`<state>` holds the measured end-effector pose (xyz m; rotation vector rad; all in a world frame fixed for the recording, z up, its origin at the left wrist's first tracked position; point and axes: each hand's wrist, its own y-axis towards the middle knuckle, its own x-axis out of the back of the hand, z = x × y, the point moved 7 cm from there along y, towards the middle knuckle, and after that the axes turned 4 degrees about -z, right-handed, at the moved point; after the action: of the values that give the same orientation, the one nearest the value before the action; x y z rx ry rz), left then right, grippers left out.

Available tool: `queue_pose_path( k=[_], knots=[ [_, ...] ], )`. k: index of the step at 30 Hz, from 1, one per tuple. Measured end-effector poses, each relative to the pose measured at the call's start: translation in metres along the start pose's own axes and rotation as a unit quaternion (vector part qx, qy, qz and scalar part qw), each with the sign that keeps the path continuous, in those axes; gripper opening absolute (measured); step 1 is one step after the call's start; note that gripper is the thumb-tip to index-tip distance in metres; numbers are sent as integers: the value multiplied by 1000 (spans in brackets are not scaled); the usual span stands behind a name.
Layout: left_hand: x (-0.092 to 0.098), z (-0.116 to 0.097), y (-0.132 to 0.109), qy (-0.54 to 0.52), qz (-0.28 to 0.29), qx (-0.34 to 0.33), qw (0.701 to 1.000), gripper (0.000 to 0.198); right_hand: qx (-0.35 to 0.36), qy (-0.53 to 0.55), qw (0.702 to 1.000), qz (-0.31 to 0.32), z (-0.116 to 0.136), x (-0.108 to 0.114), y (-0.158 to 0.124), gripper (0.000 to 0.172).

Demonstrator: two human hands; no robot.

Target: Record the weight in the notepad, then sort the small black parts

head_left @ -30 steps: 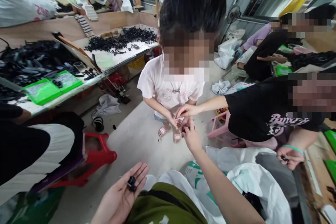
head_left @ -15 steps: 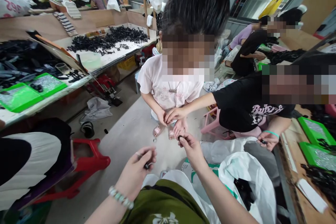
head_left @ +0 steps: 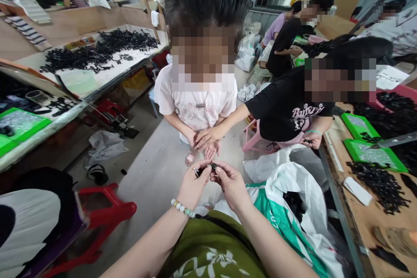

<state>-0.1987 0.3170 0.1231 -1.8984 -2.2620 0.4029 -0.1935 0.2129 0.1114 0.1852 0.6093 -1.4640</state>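
My left hand point(head_left: 193, 184) and my right hand point(head_left: 229, 182) meet in front of me, both pinched on a small black part point(head_left: 207, 167) held between their fingertips. A beaded bracelet point(head_left: 183, 209) sits on my left wrist. Just beyond my hands a person in a pale pink shirt point(head_left: 195, 104) stands facing me with hands held out. A person in a black shirt point(head_left: 288, 108) reaches a hand point(head_left: 206, 135) onto those hands.
A white and green sack point(head_left: 293, 208) with black parts lies at my right. A workbench point(head_left: 368, 208) with green trays point(head_left: 371, 152) and black parts runs along the right. Another bench point(head_left: 97, 74) with black parts stands left. A red stool point(head_left: 100, 221) is lower left.
My left hand rose from my lap, closed on its black piece and came to meet my right hand. My right hand drew back from the standing person's hands. The view swung right.
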Motion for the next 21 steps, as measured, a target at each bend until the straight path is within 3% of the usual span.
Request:
queue_pose_path(
  k=[10, 21],
  knots=[
    [16, -3, 0, 21, -20, -26, 999, 25, -2, -53, 999, 13, -3, -11, 3, 32],
    [6, 1, 5, 28, 9, -5, 1000, 29, 62, -141, 988, 12, -4, -5, 14, 29]
  ],
)
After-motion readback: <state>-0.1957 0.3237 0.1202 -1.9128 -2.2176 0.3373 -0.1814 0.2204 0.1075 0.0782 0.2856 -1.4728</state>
